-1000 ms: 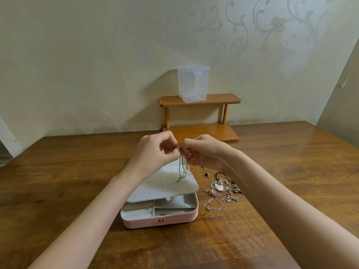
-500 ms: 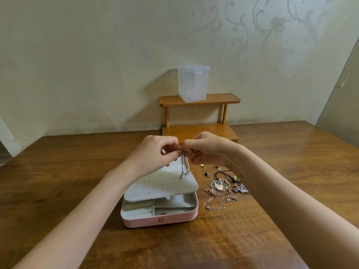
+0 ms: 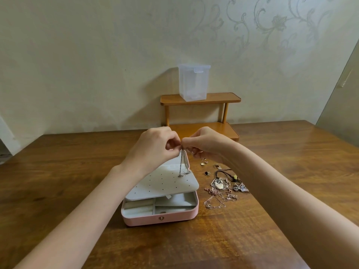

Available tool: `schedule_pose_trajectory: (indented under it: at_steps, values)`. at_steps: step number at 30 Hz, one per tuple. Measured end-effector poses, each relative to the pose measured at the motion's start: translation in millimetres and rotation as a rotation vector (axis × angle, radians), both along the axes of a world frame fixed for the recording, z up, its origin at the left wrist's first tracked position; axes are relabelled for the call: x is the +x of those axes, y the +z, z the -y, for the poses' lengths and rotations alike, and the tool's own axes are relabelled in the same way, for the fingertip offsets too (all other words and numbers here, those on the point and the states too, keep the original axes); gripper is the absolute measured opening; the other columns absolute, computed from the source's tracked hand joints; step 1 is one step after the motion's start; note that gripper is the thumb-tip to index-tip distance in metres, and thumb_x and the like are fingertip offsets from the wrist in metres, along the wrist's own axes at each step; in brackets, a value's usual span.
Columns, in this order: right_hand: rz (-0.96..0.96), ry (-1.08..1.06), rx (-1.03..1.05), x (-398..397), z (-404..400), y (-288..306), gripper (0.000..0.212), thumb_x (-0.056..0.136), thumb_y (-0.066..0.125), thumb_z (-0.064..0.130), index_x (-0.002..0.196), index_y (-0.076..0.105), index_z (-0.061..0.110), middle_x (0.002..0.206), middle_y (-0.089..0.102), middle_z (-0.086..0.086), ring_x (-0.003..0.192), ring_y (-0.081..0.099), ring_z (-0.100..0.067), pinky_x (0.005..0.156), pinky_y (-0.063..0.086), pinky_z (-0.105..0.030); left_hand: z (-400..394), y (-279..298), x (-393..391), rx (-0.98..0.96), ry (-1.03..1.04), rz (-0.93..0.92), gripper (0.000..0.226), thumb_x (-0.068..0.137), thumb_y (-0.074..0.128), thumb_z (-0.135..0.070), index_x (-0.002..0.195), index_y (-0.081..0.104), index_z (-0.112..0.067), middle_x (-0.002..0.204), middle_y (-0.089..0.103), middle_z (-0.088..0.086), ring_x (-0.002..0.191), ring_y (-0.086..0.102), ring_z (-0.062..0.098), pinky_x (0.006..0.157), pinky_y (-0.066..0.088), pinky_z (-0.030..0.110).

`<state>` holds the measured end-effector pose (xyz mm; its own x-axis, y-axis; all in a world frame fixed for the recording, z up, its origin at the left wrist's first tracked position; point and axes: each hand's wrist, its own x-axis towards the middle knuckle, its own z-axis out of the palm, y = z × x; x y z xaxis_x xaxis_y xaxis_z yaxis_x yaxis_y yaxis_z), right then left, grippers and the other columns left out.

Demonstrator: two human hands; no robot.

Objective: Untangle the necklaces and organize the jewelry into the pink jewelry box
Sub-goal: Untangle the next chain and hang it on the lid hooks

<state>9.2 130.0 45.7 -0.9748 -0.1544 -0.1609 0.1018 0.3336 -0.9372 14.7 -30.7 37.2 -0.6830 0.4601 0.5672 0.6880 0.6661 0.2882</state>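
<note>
Both forearms reach forward, the left hand (image 3: 153,146) and right hand (image 3: 206,145) meeting fingertip to fingertip, fingers curled in pinches.

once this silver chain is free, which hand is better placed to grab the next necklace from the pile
Probably the right hand. The tangled pile of rose-gold and silver necklaces lies on the wooden table directly below it, right of the pink jewelry box. The left hand would have to cross over the box. Both now pinch the thin silver chain.

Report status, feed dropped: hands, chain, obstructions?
Both hands pinching silver chain above pink jewelry box. Jewelry pile beside box. Nothing obstructing.
</note>
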Motion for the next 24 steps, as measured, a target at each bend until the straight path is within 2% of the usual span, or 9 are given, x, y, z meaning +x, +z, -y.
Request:
schedule_pose_trajectory:
  at_steps: [5, 7, 9, 12, 15, 18, 21, 24]
  values:
    - [0.014, -0.004, -0.004, 2, 1, 3, 0.021, 0.084, 0.066, 0.014, 0.065, 0.061, 0.006, 0.055, 0.049, 0.0, 0.055, 0.042, -0.01, 0.055, 0.039, -0.021, -1, -9, -1, 0.111, 0.004, -0.058, 0.006, 0.071, 0.068, -0.018, 0.073, 0.067, -0.012, 0.064, 0.05, -0.013, 0.057, 0.047, 0.001, 0.053, 0.034, 0.009]
    - [0.094, -0.007, -0.137, 2, 2, 2, 0.02, 0.085, 0.06, 0.009, 0.065, 0.055, 0.006, 0.057, 0.045, -0.002, 0.054, 0.039, -0.01, 0.054, 0.036, -0.022, -2, -11, 0, 0.196, -0.003, -0.07, 0.007, 0.068, 0.064, -0.019, 0.069, 0.066, -0.012, 0.063, 0.054, -0.008, 0.056, 0.049, 0.007, 0.053, 0.038, 0.012]
    - [0.196, -0.004, -0.329, 3, 5, -1, 0.018, 0.084, 0.053, 0.005, 0.067, 0.05, 0.007, 0.06, 0.041, -0.003, 0.054, 0.036, -0.01, 0.052, 0.033, -0.02, -4, -13, -1, 0.353, -0.013, -0.026, 0.004, 0.07, 0.068, -0.011, 0.068, 0.066, -0.013, 0.063, 0.059, -0.003, 0.059, 0.054, 0.012, 0.055, 0.043, 0.014]
    - [0.258, -0.002, -0.528, 5, 7, -6, 0.012, 0.083, 0.049, 0.005, 0.071, 0.052, 0.006, 0.061, 0.043, -0.004, 0.054, 0.038, -0.011, 0.051, 0.035, -0.018, -7, -16, -1, 0.537, -0.004, 0.137, 0.025, 0.074, 0.07, 0.002, 0.067, 0.065, -0.021, 0.065, 0.064, -0.005, 0.061, 0.058, 0.008, 0.059, 0.048, 0.017]
    - [0.247, -0.004, -0.498, 6, 4, -9, 0.009, 0.082, 0.052, 0.005, 0.074, 0.054, 0.004, 0.062, 0.046, -0.005, 0.055, 0.042, -0.011, 0.049, 0.04, -0.018, -6, -18, 1, 0.442, -0.007, 0.181, 0.026, 0.076, 0.069, 0.0, 0.068, 0.063, -0.023, 0.064, 0.061, -0.012, 0.059, 0.057, 0.001, 0.058, 0.045, 0.01]
    - [0.227, -0.02, -0.443, 4, 2, -10, 0.009, 0.083, 0.052, 0.004, 0.074, 0.052, 0.004, 0.062, 0.045, -0.005, 0.055, 0.041, -0.012, 0.052, 0.038, -0.02, -5, -12, -1, 0.292, -0.015, 0.175, 0.011, 0.077, 0.07, -0.004, 0.074, 0.067, -0.014, 0.067, 0.062, -0.011, 0.066, 0.058, 0.006, 0.06, 0.047, 0.014]
    - [0.189, -0.016, -0.387, 1, 1, -9, 0.011, 0.083, 0.053, 0.004, 0.072, 0.051, 0.005, 0.062, 0.044, -0.005, 0.055, 0.041, -0.011, 0.054, 0.038, -0.021, -4, -7, -3, 0.14, -0.01, 0.18, 0.004, 0.078, 0.071, -0.01, 0.078, 0.069, -0.014, 0.071, 0.064, -0.006, 0.067, 0.059, 0.009, 0.063, 0.047, 0.018]
    - [0.166, 0.004, -0.339, -1, 0, -5, 0.016, 0.083, 0.053, 0.003, 0.068, 0.051, 0.005, 0.06, 0.044, -0.004, 0.055, 0.04, -0.012, 0.055, 0.037, -0.022, -2, -4, -3, 0.162, -0.027, 0.191, 0.004, 0.078, 0.072, -0.01, 0.077, 0.07, -0.013, 0.066, 0.063, -0.011, 0.065, 0.058, 0.003, 0.06, 0.045, 0.012]
